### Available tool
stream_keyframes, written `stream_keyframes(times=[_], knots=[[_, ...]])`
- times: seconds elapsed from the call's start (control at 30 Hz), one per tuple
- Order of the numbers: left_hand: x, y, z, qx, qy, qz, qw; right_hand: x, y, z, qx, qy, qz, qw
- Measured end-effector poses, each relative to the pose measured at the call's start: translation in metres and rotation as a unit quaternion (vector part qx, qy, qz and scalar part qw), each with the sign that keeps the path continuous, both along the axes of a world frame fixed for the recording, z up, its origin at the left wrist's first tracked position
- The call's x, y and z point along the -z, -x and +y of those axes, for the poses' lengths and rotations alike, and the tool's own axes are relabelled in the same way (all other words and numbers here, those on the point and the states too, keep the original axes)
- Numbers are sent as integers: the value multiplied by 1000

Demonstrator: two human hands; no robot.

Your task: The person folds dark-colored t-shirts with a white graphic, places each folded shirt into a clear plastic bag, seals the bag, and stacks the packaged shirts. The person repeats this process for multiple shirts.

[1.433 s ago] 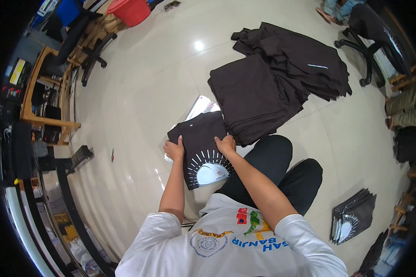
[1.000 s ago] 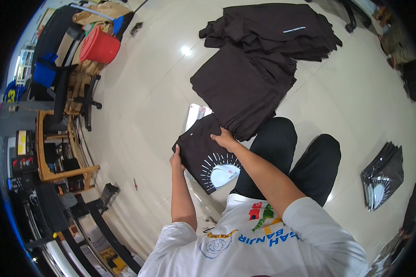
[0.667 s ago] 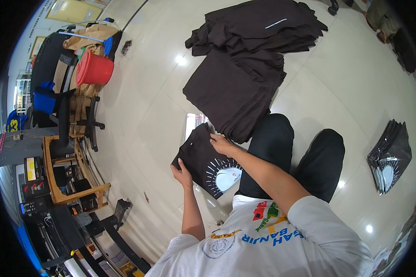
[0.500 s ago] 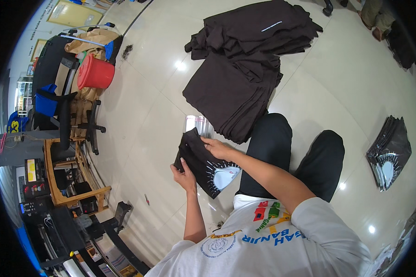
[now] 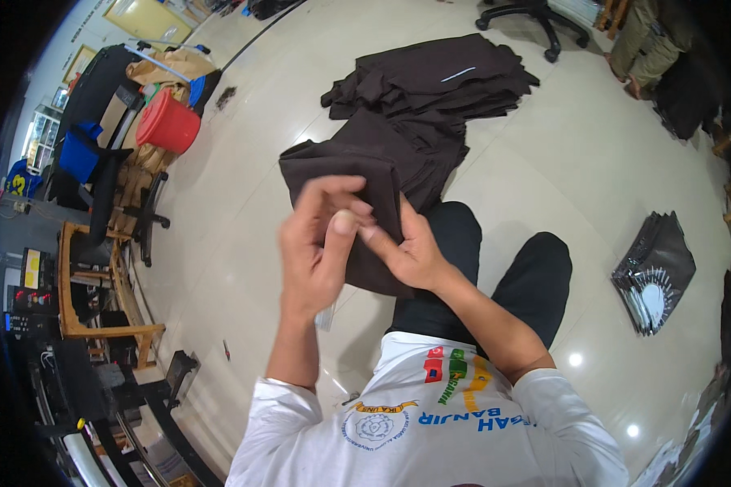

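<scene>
Evidently, in the head view, the folded dark garment (image 5: 341, 164) is up off the floor (image 5: 235, 243), its right edge pinched in the grip of the right hand (image 5: 416, 256), while the left hand (image 5: 311, 253) is blurred in front of the cloth, fingers loosely parted, and whether they touch it I cannot tell. With only that one sure hold, the fold could sag or spring apart if the right thumb loosens, and a low swing could snag the loose layers of the dark cloth pile (image 5: 434, 154) beyond.
</scene>
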State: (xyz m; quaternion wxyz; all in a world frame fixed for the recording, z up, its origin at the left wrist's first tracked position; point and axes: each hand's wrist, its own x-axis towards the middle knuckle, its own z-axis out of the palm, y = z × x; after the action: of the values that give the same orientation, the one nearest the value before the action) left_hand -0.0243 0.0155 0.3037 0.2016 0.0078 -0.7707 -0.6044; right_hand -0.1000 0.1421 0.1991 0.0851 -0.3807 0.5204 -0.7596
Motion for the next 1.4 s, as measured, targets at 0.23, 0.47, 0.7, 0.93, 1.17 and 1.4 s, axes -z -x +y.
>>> stream_keyframes(times=[0.23, 0.47, 0.7, 0.93, 1.17, 1.4], knots=[[-82, 50, 9, 213, 236, -38, 947, -91, -2, 94, 33, -182, 81, 980], [-3, 42, 50, 124, 18, -43, 991, -41, 21, 228, -92, -427, 144, 888], [169, 25, 64, 74, -28, -179, 981, 26, 5, 337, 63, -501, -108, 856], [259, 29, 56, 28, -7, -369, 929, 131, -53, 267, 524, -539, -87, 654], [286, 29, 47, 25, 4, -312, 950, 105, -70, 270, 499, -533, -127, 671], [235, 18, 100, 31, 147, -205, 967, 96, -77, 301, 435, -662, -83, 604]])
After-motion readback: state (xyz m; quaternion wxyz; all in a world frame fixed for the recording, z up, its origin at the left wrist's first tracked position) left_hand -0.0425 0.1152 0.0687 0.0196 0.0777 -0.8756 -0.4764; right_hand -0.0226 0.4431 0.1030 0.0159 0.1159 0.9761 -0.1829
